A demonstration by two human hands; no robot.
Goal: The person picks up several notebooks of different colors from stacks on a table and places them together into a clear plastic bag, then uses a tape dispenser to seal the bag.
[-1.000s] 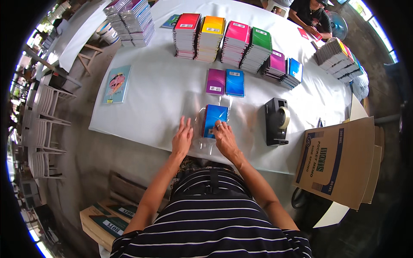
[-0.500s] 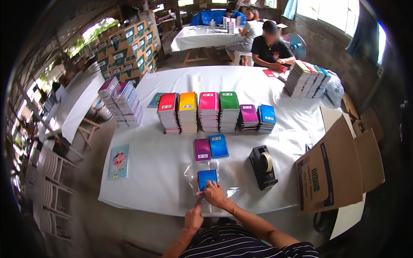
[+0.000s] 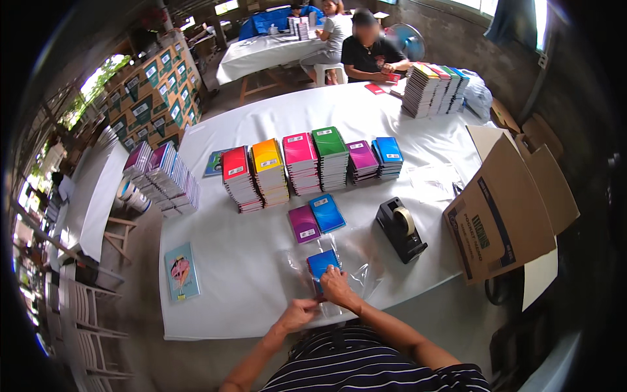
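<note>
A small blue notebook [image 3: 321,261] lies near the table's front edge, within a clear plastic bag [image 3: 369,274] whose loose sides spread over the cloth. My right hand [image 3: 338,285] grips the notebook's near part from above, fingers bent and close together. At its lower left corner my left hand [image 3: 299,314] is closed, the fingertips pinching the bag's near edge; exactly what lies between them is partly hidden. Just beyond the bag rest a purple notebook [image 3: 304,224] and another blue notebook [image 3: 327,213], side by side.
Stacks of red [image 3: 236,163], yellow [image 3: 266,155], pink [image 3: 300,147], green [image 3: 330,141], purple and blue notebooks stand in a row. A black tape dispenser [image 3: 400,230] and an open carton [image 3: 499,215] are at right, a teal notebook [image 3: 181,271] at left. A co-worker [image 3: 372,52] sits opposite.
My view has shifted and tilted. My left hand has moved slightly away from the right hand; the right hand stays on the blue notebook.
</note>
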